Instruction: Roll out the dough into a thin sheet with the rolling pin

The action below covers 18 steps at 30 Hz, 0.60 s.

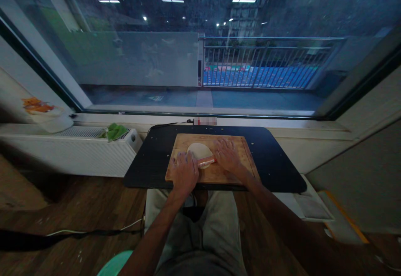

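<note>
cloth in green colour [115, 131] is lying on the white radiator [78, 153] at the far left, well apart from the work. moving right, the black table [150, 163], dotted with pale specks, is carrying a wooden board [221, 175]. the left hand [184, 170] is lying palm down on the left end of the rolling pin [206, 161], fingers stretched flat and not curling around anything. between the hands the reddish pin is sitting across the near edge of the pale dough round [198, 149], which is resting near the middle of the board. the right hand [227, 155] is pressing on the other end in the same way, fingers spread open, gripping nothing. in my judgement the rolling is going well only when both palms are giving equal weight, so the round is not getting thin on one side. the pin is looking slightly tilted, its right end farther away, so the left palm is probably needing to catch up. light pressure and loose fingers are helping the pin to turn freely over the dough.
</note>
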{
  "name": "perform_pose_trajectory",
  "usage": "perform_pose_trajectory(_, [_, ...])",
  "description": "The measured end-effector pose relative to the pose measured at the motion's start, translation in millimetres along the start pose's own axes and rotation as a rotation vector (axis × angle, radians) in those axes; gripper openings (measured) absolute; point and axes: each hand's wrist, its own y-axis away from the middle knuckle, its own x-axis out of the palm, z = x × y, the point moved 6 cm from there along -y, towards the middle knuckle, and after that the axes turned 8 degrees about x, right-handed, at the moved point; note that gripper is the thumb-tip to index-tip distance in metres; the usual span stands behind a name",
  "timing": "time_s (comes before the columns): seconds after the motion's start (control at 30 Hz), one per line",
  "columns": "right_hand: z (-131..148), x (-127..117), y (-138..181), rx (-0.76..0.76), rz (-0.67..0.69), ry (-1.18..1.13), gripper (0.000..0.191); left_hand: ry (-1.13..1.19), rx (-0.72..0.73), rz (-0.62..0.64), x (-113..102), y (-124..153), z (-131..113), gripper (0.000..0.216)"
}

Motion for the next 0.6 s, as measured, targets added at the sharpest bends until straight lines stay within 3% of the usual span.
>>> perform_pose_trajectory(0.07, [-1.3, -4.6, 7.0, -0.007, 0.021, 0.011, 0.056, 0.018, 0.025, 0.015, 2.0, 1.3, -0.2, 0.046])
perform_pose_trajectory(0.17, [-4.5, -8.7, 15.0, -0.063, 0.074, -0.008, 0.056, 0.07, -0.001, 0.133, 9.0, -8.9, 8.5, 0.043])
perform_pose_trajectory(0.3, [-6.7, -8.7, 21.1, -0.23, 0.201, -0.096, 0.054, 0.171, -0.044, 0.261, 16.8, -46.5, 27.6, 0.055])
perform_pose_trajectory(0.4, [-10.6, -11.3, 20.6, -0.271, 0.265, -0.131, 0.049, 0.234, -0.026, 0.337, 24.2, -79.5, 38.8, 0.048])
perform_pose_trajectory(0.47, [-13.5, -17.8, 18.1, -0.276, 0.265, -0.154, 0.044, 0.284, -0.024, 0.414, 32.2, -95.4, 43.8, 0.044])
perform_pose_trajectory(0.6, [-20.1, -38.3, 10.8, -0.275, 0.227, -0.157, 0.04, 0.351, 0.041, 0.439, 42.0, -116.6, 41.7, 0.034])
